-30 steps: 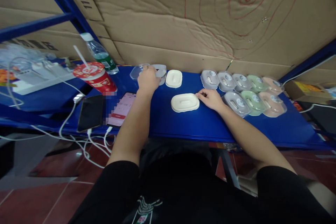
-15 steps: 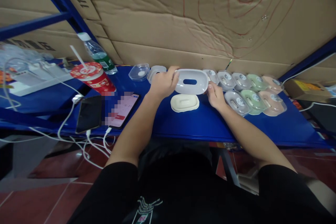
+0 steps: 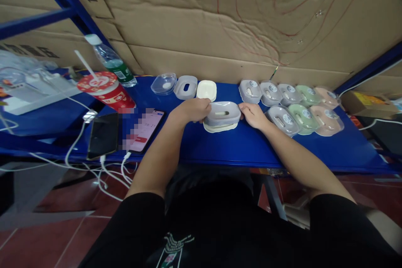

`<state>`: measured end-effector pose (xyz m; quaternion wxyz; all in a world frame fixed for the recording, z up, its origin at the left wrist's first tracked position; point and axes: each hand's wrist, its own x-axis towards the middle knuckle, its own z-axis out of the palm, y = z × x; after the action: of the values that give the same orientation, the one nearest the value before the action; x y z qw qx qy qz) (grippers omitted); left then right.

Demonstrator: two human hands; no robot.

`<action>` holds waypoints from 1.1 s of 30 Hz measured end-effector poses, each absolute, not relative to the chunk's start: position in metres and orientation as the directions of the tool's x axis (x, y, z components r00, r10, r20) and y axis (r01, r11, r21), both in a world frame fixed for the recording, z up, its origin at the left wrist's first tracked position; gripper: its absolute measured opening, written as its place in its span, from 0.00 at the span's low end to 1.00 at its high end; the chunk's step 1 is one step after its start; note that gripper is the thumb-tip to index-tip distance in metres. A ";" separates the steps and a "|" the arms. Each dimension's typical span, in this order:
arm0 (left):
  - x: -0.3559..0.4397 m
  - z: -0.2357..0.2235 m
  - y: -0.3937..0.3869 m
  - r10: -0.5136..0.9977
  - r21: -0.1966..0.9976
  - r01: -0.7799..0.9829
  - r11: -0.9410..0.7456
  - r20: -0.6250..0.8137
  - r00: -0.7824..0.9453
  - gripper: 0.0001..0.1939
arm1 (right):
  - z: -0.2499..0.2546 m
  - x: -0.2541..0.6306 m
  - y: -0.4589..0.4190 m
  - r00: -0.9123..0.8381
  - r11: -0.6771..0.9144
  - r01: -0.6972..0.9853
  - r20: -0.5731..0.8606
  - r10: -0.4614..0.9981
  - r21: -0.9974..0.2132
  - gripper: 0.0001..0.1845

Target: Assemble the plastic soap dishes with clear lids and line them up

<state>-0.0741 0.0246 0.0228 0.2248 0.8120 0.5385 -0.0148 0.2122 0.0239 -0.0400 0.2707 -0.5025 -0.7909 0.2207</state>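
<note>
Between my hands sits a grey oval plastic dish (image 3: 224, 111) with a slot through its middle. It rests over a cream oval base (image 3: 220, 128), whose rim shows beneath it. My left hand (image 3: 194, 111) is closed on the dish's left end, some of its fingers hidden. At the right end, my right hand (image 3: 253, 115) pinches the dish's edge. Behind them stand a cream rounded-square piece (image 3: 207, 88), a grey slotted dish (image 3: 186, 87) and a clear plastic cover (image 3: 163, 84).
Two rows of covered grey, green and pink dishes (image 3: 303, 119) stand on the blue table (image 3: 238, 148) at the right. Leftward are a red cup (image 3: 108, 92) with a straw, a water bottle (image 3: 114, 65), and two phones (image 3: 103, 136) with cables. Cardboard (image 3: 179, 29) walls the back.
My left hand has left the clear cover and gripped a grey oval dish. Both hands held it up tilted over the cream base, then lowered it onto that base.
</note>
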 end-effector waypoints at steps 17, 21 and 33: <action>-0.050 -0.013 0.037 0.919 0.150 0.916 -0.373 -0.075 0.386 0.27 | -0.051 0.221 0.037 -0.292 0.332 0.775 0.162 0.943 -0.538 0.31; -0.051 -0.012 0.037 0.929 0.187 0.916 -0.356 -0.041 0.369 0.28 | -0.050 0.222 0.037 -0.283 0.338 0.775 0.185 0.941 -0.533 0.31; -0.047 -0.004 0.029 0.929 0.201 0.917 -0.344 -0.070 0.363 0.29 | -0.047 0.221 0.033 -0.239 0.293 0.847 0.174 0.955 -0.445 0.31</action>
<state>-0.0473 0.0295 -0.0036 0.1032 0.8191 0.5635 0.0283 0.2212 0.0328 -0.0466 0.2094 -0.5804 -0.7762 0.1298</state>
